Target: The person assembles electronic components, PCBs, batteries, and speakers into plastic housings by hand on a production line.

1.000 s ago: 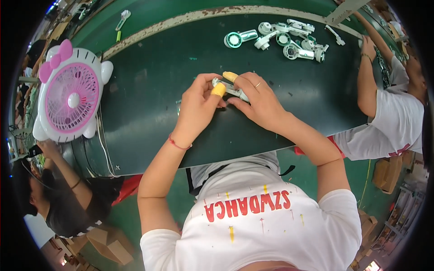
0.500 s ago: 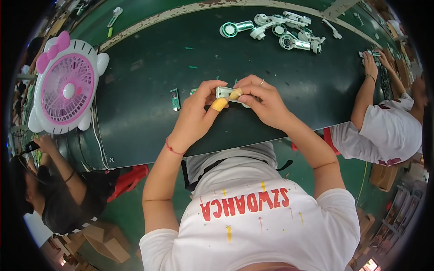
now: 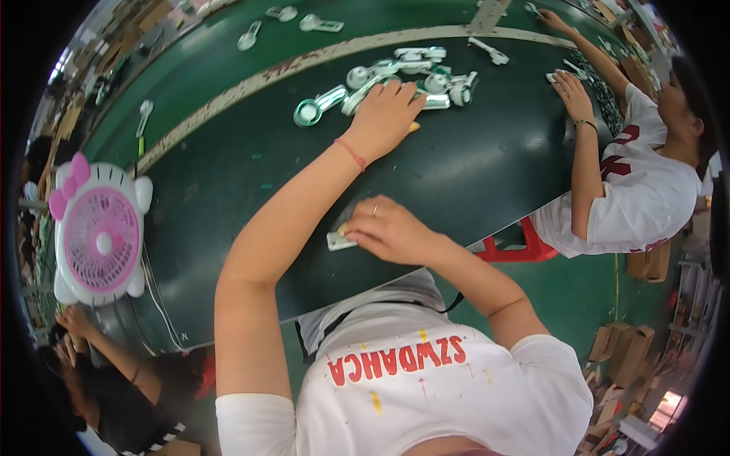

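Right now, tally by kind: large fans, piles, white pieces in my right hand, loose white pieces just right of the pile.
Large fan: 1
Pile at left hand: 1 (overlapping pieces uncounted)
White piece in right hand: 1
Loose white piece: 1
Total: 4

The fan (image 3: 103,243) stands left of the piled devices (image 3: 417,67).

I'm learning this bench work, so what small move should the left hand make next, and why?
Probably draw one fan from the pile: the left hand is at its near side, while the right hand holds a white part. Whether the left hand grips one is hidden.
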A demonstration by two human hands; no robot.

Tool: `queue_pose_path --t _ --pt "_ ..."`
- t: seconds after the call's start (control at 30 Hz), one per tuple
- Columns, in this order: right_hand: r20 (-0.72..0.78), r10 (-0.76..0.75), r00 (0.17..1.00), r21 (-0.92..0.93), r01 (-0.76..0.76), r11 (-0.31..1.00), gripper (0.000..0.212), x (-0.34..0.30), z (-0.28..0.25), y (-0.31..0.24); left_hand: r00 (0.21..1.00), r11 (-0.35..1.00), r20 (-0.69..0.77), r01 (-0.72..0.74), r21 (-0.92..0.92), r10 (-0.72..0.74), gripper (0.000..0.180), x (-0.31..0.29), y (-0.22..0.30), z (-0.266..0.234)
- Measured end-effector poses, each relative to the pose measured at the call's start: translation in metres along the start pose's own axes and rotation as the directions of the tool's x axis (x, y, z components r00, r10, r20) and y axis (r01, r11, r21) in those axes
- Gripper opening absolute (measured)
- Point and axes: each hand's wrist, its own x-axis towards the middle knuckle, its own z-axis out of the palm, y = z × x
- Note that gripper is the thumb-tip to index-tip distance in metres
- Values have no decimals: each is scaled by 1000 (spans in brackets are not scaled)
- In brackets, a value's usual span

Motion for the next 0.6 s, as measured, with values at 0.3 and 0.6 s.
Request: queue_pose_path --t 0.3,0.6 --pt "20 -77 997 61 76 995 6 -9 -4 1 958 994 265 -94 -51 105 37 22 -9 -11" --pt "25 -123 992 134 118 984 8 -12 -5 2 968 928 250 125 -350 -36 35 125 -24 -4"
